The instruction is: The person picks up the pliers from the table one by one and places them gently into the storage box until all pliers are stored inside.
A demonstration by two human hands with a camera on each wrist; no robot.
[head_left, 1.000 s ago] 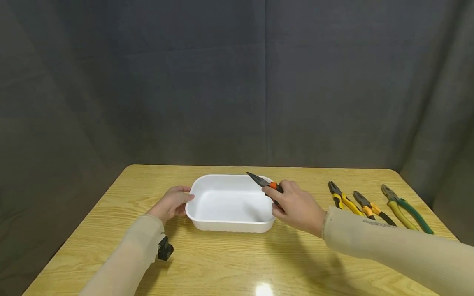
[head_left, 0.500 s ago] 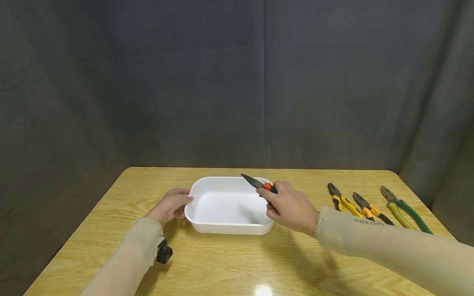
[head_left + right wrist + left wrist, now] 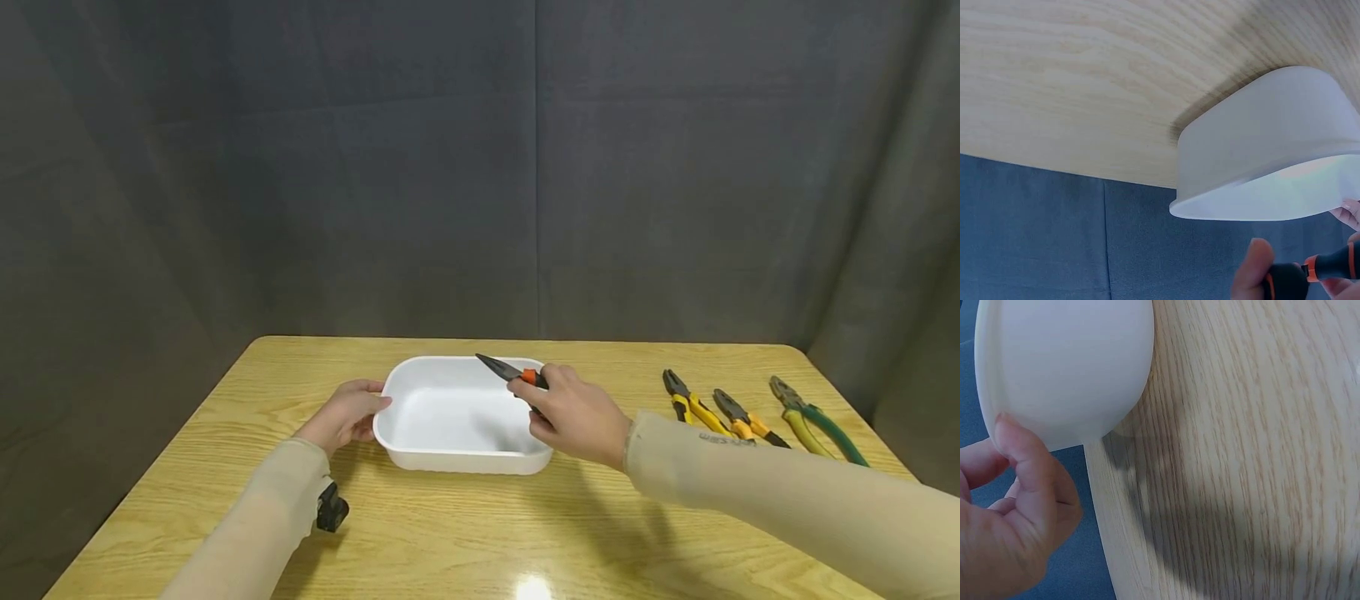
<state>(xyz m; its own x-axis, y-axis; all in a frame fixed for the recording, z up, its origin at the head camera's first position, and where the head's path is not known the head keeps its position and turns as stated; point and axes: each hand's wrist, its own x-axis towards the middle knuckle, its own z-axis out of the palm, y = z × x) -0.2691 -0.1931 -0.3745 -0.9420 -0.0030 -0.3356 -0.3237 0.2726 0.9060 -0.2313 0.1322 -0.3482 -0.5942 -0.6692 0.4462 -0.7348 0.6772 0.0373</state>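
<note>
A white rectangular container [image 3: 465,462] with rounded corners stands on the wooden table, with nothing lying in it. At its left end, my left hand [image 3: 347,414] pinches the rim; in the left wrist view the thumb [image 3: 1019,440] lies over the container's edge. My right hand [image 3: 579,417] grips needle-nose pliers [image 3: 504,370] with black and orange handles. They are held above the container's right part, their dark pointed tip aimed left. In the right wrist view the pliers' handles [image 3: 1329,264] show below the container's wall [image 3: 1260,137], partly cut off by the frame.
To the right on the table [image 3: 420,533] lie yellow-and-black pliers [image 3: 705,412], orange-and-black pliers [image 3: 738,412] partly behind the right sleeve, and green-and-yellow pliers [image 3: 817,421]. A dark grey curtain [image 3: 420,208] hangs behind the table's far edge.
My right hand has moved left with the needle-nose pliers, bringing them farther over the container. The left hand and the container have stayed in place.
</note>
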